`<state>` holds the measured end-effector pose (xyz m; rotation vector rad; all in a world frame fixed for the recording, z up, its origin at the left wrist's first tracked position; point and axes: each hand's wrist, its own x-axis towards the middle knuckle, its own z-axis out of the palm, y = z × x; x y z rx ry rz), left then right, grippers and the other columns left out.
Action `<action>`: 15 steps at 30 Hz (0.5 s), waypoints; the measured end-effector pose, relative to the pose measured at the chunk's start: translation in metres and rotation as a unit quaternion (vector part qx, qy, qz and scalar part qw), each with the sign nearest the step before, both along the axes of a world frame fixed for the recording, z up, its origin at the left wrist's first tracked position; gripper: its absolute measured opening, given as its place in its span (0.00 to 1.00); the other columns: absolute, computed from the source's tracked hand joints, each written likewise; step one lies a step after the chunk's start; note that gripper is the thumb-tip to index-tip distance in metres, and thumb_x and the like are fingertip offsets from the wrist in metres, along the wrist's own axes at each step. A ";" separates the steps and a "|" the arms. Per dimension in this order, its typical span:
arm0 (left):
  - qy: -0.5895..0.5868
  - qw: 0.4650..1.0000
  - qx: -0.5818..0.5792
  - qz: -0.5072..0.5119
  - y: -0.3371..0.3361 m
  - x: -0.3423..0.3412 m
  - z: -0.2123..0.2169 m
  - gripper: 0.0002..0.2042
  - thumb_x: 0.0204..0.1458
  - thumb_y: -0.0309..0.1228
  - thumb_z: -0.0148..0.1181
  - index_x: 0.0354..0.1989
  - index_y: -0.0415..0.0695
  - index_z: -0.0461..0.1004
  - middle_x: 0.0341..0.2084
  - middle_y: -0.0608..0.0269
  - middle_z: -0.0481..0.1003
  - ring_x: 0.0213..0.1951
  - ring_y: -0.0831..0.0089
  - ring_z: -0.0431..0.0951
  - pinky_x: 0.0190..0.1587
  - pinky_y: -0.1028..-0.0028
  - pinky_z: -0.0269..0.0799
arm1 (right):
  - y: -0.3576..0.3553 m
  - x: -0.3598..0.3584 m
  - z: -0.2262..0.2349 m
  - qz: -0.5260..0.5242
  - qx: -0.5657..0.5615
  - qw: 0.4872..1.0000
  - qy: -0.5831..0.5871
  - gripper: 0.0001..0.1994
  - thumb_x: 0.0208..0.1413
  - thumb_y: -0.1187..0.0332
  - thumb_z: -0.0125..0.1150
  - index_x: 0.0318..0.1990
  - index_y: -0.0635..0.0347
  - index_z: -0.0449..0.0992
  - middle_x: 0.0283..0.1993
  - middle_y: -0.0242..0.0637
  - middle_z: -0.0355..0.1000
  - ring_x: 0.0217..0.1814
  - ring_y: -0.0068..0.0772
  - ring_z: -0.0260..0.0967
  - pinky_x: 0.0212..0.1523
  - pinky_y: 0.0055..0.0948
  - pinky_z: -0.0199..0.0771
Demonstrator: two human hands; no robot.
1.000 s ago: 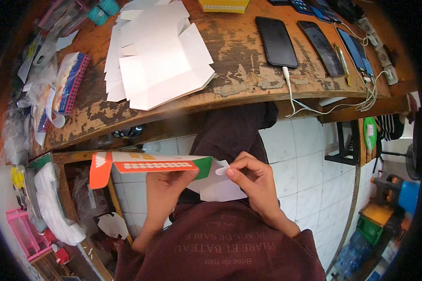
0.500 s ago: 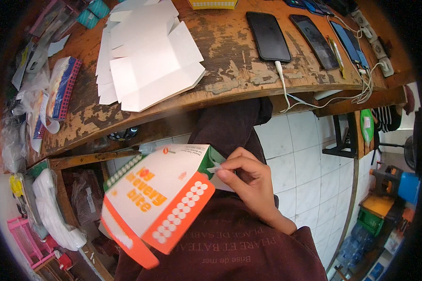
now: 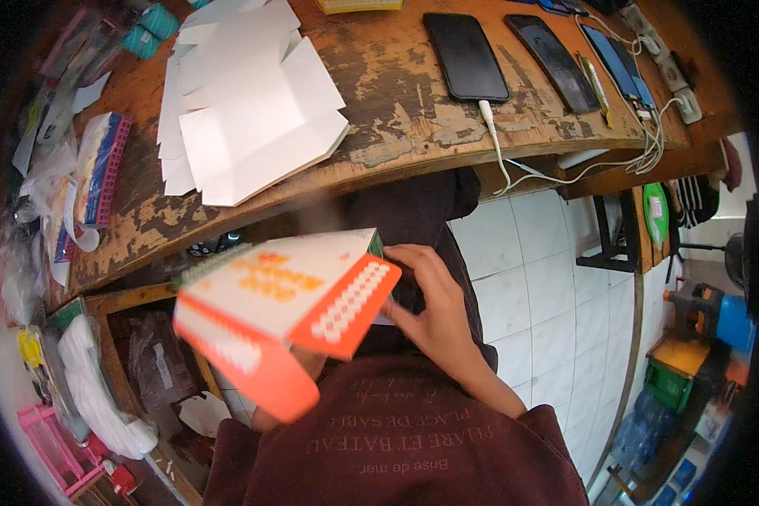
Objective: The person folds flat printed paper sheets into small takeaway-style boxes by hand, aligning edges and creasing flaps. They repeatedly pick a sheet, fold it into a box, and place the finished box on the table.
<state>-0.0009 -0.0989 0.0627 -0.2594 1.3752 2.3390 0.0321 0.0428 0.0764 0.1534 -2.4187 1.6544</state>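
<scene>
A part-folded cardboard food box [image 3: 266,282], white with orange dotted flaps and green sides, is held tilted above my lap, slightly blurred. My right hand [image 3: 434,295] is at its right end, fingers bent over the green edge and thumb below. Of my left hand [image 3: 312,363] only a bit of skin shows under the box; its fingers are hidden behind the cardboard. On the worn wooden table ahead lies a stack of flat white box blanks [image 3: 249,126], their tabs spread out.
Phones lie on the table [image 3: 388,126] at right, a black one [image 3: 466,59] on a white charging cable [image 3: 491,131]. Plastic bags and a blue-and-pink packet [image 3: 103,169] are at left. A yellow box [image 3: 358,5] stands at the far edge. White floor tiles [image 3: 523,270] show at right.
The box has tipped flatter and its right end has risen slightly. My right hand has shifted left and up, its fingers now over the box's edge instead of pinching a small tab.
</scene>
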 end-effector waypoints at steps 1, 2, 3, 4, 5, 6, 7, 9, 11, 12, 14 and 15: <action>0.002 1.000 0.002 0.001 0.002 0.000 0.002 0.16 0.49 0.22 0.59 0.48 0.36 0.69 0.36 0.55 0.75 0.36 0.73 0.76 0.38 0.76 0.74 | 0.004 0.000 -0.007 -0.002 0.012 1.000 0.006 0.11 0.47 0.78 0.59 0.40 0.67 0.74 0.37 0.45 0.72 0.39 0.43 0.72 0.40 0.33 0.71; 0.004 1.000 0.008 0.003 0.007 0.001 0.000 0.16 0.49 0.21 0.59 0.48 0.36 0.69 0.36 0.55 0.75 0.36 0.73 0.76 0.38 0.76 0.74 | 0.009 0.000 -0.015 -0.007 0.026 1.000 0.015 0.11 0.47 0.78 0.59 0.40 0.67 0.74 0.38 0.46 0.72 0.40 0.44 0.72 0.40 0.33 0.72; 0.026 0.999 -0.026 0.006 0.008 0.004 0.005 0.16 0.49 0.21 0.58 0.48 0.36 0.69 0.36 0.55 0.75 0.37 0.73 0.76 0.38 0.76 0.74 | 0.014 -0.001 -0.021 -0.030 0.021 0.999 0.024 0.09 0.48 0.79 0.58 0.39 0.67 0.74 0.39 0.47 0.73 0.36 0.44 0.73 0.36 0.32 0.73; 0.055 0.995 -0.083 0.009 0.009 0.010 0.011 0.16 0.49 0.21 0.58 0.49 0.36 0.69 0.36 0.55 0.75 0.37 0.73 0.76 0.38 0.76 0.74 | 0.022 -0.005 -0.024 -0.034 0.079 0.995 0.059 0.08 0.48 0.78 0.58 0.37 0.67 0.75 0.31 0.45 0.73 0.29 0.43 0.71 0.30 0.31 0.71; 0.087 0.984 -0.154 0.006 0.009 0.019 0.024 0.17 0.49 0.21 0.58 0.49 0.37 0.69 0.37 0.55 0.75 0.37 0.73 0.76 0.38 0.76 0.74 | 0.025 -0.009 -0.014 -0.072 0.079 0.994 0.001 0.07 0.48 0.77 0.59 0.36 0.67 0.75 0.29 0.45 0.72 0.26 0.41 0.70 0.27 0.30 0.68; 0.126 0.961 -0.246 0.005 0.007 0.029 0.037 0.19 0.49 0.22 0.58 0.51 0.37 0.67 0.37 0.55 0.75 0.36 0.72 0.75 0.38 0.76 0.73 | 0.027 -0.014 -0.003 -0.110 0.079 0.989 -0.054 0.07 0.48 0.77 0.59 0.35 0.68 0.76 0.26 0.44 0.71 0.23 0.38 0.68 0.25 0.29 0.66; 0.249 0.909 -0.330 0.047 0.001 0.038 0.033 0.19 0.48 0.22 0.60 0.50 0.36 0.67 0.36 0.56 0.74 0.33 0.73 0.74 0.39 0.76 0.72 | 0.030 -0.021 -0.004 -0.130 0.067 0.989 -0.027 0.07 0.48 0.76 0.59 0.35 0.68 0.76 0.25 0.44 0.70 0.22 0.37 0.66 0.24 0.28 0.64; 0.324 0.814 -0.444 0.189 -0.001 0.037 0.042 0.17 0.46 0.21 0.62 0.46 0.35 0.69 0.33 0.57 0.74 0.32 0.73 0.74 0.39 0.77 0.70 | 0.040 -0.037 -0.001 -0.164 0.043 0.985 0.032 0.07 0.49 0.76 0.59 0.36 0.68 0.76 0.23 0.44 0.69 0.20 0.34 0.64 0.22 0.27 0.61; 0.292 0.816 -0.450 0.215 -0.005 0.037 0.042 0.13 0.46 0.21 0.62 0.41 0.34 0.72 0.31 0.59 0.74 0.30 0.75 0.74 0.39 0.79 0.69 | 0.049 -0.049 0.010 -0.173 0.050 0.983 0.046 0.07 0.49 0.75 0.59 0.36 0.68 0.77 0.22 0.43 0.68 0.20 0.33 0.64 0.21 0.28 0.61; 0.225 0.871 -0.402 0.172 -0.010 0.037 0.035 0.10 0.47 0.22 0.62 0.38 0.34 0.73 0.29 0.60 0.74 0.30 0.76 0.73 0.38 0.80 0.68 | 0.051 -0.054 0.015 -0.177 0.052 0.982 0.052 0.08 0.49 0.75 0.59 0.37 0.68 0.77 0.21 0.42 0.68 0.20 0.32 0.65 0.21 0.28 0.62; 0.081 0.950 -0.291 0.079 -0.018 0.037 0.024 0.06 0.49 0.24 0.61 0.32 0.33 0.75 0.26 0.63 0.74 0.29 0.80 0.72 0.37 0.82 0.66 | 0.051 -0.062 0.016 -0.154 0.019 0.987 0.041 0.09 0.50 0.73 0.59 0.39 0.68 0.76 0.25 0.42 0.68 0.25 0.35 0.66 0.28 0.27 0.64; 0.041 0.954 -0.281 0.092 -0.011 0.037 0.025 0.06 0.51 0.25 0.60 0.30 0.32 0.76 0.23 0.66 0.74 0.26 0.83 0.70 0.33 0.84 0.66 | 0.051 -0.066 0.013 -0.143 0.012 0.989 0.047 0.10 0.50 0.73 0.60 0.39 0.67 0.76 0.27 0.41 0.68 0.28 0.35 0.66 0.30 0.27 0.65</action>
